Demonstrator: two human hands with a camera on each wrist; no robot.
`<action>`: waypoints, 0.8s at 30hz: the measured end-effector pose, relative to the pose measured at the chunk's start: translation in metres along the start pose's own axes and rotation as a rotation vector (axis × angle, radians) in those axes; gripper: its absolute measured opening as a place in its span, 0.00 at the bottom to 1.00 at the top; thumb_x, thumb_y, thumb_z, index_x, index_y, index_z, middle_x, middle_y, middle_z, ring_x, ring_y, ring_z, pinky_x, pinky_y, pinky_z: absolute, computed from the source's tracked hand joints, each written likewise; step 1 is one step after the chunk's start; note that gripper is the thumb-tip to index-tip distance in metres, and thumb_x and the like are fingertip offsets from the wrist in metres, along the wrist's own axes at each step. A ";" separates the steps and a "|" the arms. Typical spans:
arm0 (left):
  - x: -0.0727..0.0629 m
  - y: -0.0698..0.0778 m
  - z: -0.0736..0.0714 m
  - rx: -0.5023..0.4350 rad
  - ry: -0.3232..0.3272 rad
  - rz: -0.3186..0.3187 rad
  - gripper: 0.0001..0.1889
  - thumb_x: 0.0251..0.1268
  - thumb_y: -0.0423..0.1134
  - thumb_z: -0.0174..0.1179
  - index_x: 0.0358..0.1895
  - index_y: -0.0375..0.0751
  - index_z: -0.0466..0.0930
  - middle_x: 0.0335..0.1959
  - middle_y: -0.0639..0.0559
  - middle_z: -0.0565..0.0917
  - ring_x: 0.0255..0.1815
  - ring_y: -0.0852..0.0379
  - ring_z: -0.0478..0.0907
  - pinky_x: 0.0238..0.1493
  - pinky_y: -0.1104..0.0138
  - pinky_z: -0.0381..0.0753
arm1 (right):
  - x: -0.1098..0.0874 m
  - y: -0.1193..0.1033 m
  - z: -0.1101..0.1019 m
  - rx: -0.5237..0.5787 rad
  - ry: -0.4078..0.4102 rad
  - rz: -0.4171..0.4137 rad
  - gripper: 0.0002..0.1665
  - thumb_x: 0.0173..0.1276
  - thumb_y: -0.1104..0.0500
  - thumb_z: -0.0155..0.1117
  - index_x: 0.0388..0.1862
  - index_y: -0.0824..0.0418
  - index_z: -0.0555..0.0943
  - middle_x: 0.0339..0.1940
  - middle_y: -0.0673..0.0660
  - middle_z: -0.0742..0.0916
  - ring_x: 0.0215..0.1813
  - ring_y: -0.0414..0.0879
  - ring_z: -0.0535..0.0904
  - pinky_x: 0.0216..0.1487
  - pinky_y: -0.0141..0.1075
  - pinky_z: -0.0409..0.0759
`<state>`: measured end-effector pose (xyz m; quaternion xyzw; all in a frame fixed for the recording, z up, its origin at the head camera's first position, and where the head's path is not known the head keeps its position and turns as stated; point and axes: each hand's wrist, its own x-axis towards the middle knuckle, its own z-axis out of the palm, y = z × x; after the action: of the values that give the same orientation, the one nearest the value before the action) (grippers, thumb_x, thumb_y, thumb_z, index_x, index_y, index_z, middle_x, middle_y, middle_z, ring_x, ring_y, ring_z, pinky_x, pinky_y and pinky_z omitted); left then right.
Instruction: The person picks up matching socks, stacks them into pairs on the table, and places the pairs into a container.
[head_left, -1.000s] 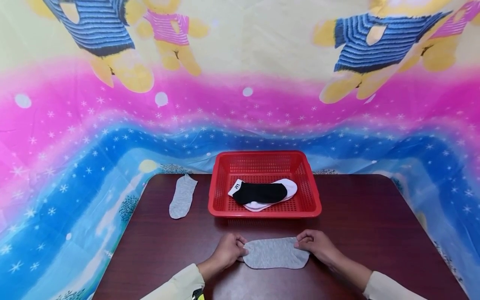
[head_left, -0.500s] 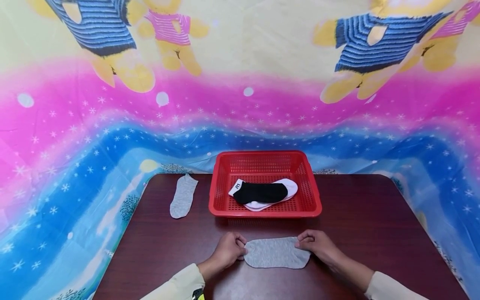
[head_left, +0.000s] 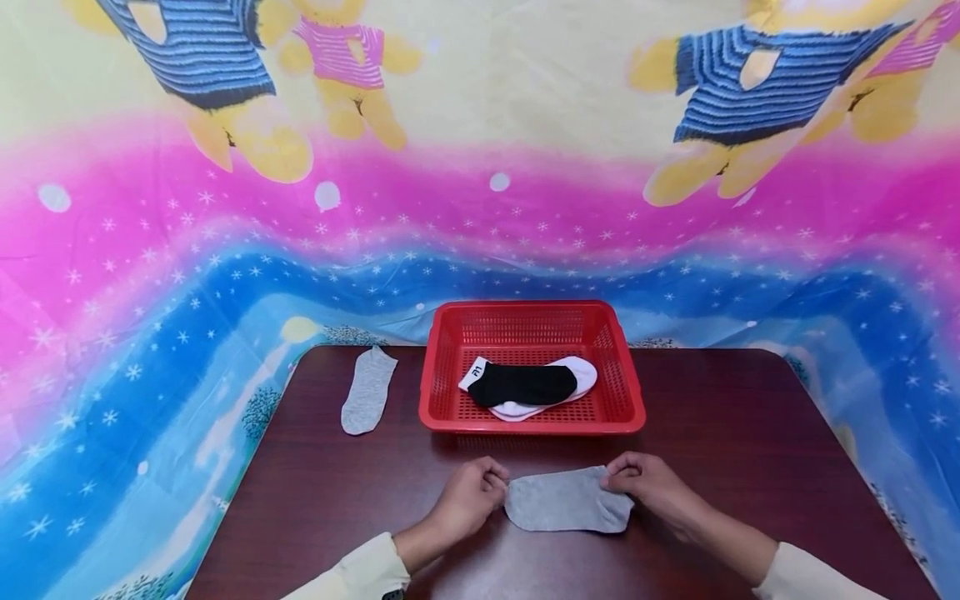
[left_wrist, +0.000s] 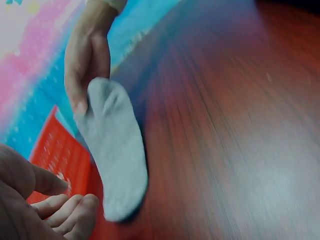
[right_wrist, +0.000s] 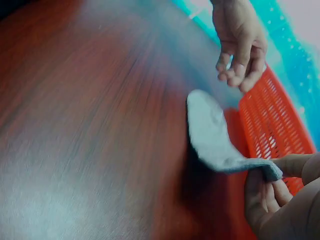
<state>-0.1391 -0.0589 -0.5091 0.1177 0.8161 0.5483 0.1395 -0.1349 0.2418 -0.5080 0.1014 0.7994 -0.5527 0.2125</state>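
Observation:
A grey ankle sock (head_left: 562, 502) lies near the front of the table. My right hand (head_left: 654, 487) pinches its cuff end between thumb and fingers; in the right wrist view that end of the sock (right_wrist: 210, 132) bends up off the table. Just beyond the toe end is my left hand (head_left: 467, 500), fingers loosely bent and holding nothing. A gap shows between the left hand (left_wrist: 55, 200) and the sock (left_wrist: 117, 150) in the left wrist view. Another grey sock (head_left: 369, 392) lies flat at the table's back left.
Behind the hands stands a red perforated basket (head_left: 532, 427). Inside it a black sock (head_left: 525, 385) with a white cuff lies on white socks (head_left: 583, 377). A printed cloth (head_left: 480, 208) hangs behind the dark wooden table (head_left: 720, 433).
My left hand has let go of the sock's toe end. The right hand has shifted slightly right and up, drawing the sock right and lifting its cuff end.

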 end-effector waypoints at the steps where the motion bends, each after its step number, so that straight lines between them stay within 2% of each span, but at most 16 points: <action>1: -0.001 0.005 0.002 -0.041 -0.015 -0.001 0.06 0.62 0.24 0.62 0.41 0.24 0.80 0.29 0.46 0.83 0.27 0.63 0.77 0.27 0.74 0.76 | -0.003 -0.004 0.000 -0.001 -0.002 0.000 0.14 0.66 0.58 0.70 0.42 0.67 0.80 0.29 0.49 0.84 0.36 0.42 0.76 0.38 0.33 0.74; 4: -0.006 0.020 0.007 -0.157 -0.062 -0.029 0.09 0.65 0.24 0.62 0.46 0.22 0.80 0.32 0.40 0.85 0.30 0.53 0.84 0.27 0.72 0.79 | -0.010 -0.016 0.002 0.000 -0.010 -0.004 0.14 0.66 0.57 0.70 0.42 0.66 0.80 0.31 0.49 0.82 0.37 0.42 0.75 0.39 0.33 0.73; 7: -0.009 0.035 0.012 -0.211 -0.084 -0.059 0.12 0.66 0.27 0.63 0.49 0.23 0.81 0.37 0.36 0.88 0.36 0.48 0.88 0.31 0.73 0.81 | -0.018 -0.028 0.005 0.042 -0.050 -0.008 0.14 0.67 0.56 0.69 0.43 0.65 0.79 0.31 0.48 0.80 0.35 0.41 0.73 0.37 0.34 0.72; 9: -0.011 0.043 0.014 -0.238 -0.092 -0.076 0.13 0.66 0.28 0.64 0.51 0.23 0.81 0.40 0.35 0.89 0.40 0.47 0.89 0.35 0.73 0.82 | -0.022 -0.036 0.009 0.095 -0.089 -0.006 0.14 0.68 0.56 0.68 0.43 0.65 0.78 0.29 0.47 0.78 0.32 0.40 0.71 0.35 0.34 0.72; 14: -0.012 0.055 0.019 -0.373 -0.094 -0.138 0.16 0.68 0.29 0.62 0.55 0.23 0.79 0.46 0.31 0.88 0.46 0.45 0.88 0.45 0.60 0.89 | -0.030 -0.054 0.023 0.233 -0.173 -0.015 0.12 0.71 0.56 0.66 0.45 0.63 0.77 0.25 0.46 0.74 0.27 0.39 0.66 0.32 0.32 0.69; 16: -0.012 0.057 0.019 -0.445 -0.089 -0.164 0.18 0.69 0.30 0.60 0.57 0.22 0.77 0.48 0.31 0.87 0.49 0.43 0.87 0.49 0.55 0.88 | -0.031 -0.058 0.029 0.279 -0.199 -0.031 0.12 0.71 0.56 0.65 0.45 0.63 0.77 0.28 0.47 0.76 0.29 0.39 0.70 0.35 0.31 0.73; 20: -0.012 0.059 0.017 -0.551 -0.094 -0.188 0.20 0.73 0.33 0.58 0.61 0.21 0.75 0.52 0.31 0.86 0.52 0.44 0.87 0.52 0.54 0.87 | -0.032 -0.062 0.040 0.366 -0.251 -0.084 0.13 0.73 0.58 0.63 0.48 0.67 0.77 0.40 0.50 0.83 0.42 0.41 0.82 0.46 0.34 0.84; 24: -0.012 0.059 0.014 -0.570 -0.118 -0.182 0.21 0.71 0.35 0.60 0.61 0.23 0.76 0.53 0.34 0.87 0.49 0.52 0.86 0.49 0.64 0.87 | -0.032 -0.061 0.047 0.420 -0.306 -0.110 0.19 0.75 0.60 0.61 0.56 0.74 0.76 0.46 0.53 0.88 0.49 0.43 0.87 0.53 0.37 0.86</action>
<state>-0.1201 -0.0291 -0.4588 0.0318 0.6270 0.7327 0.2627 -0.1198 0.1781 -0.4559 0.0151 0.6301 -0.7260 0.2749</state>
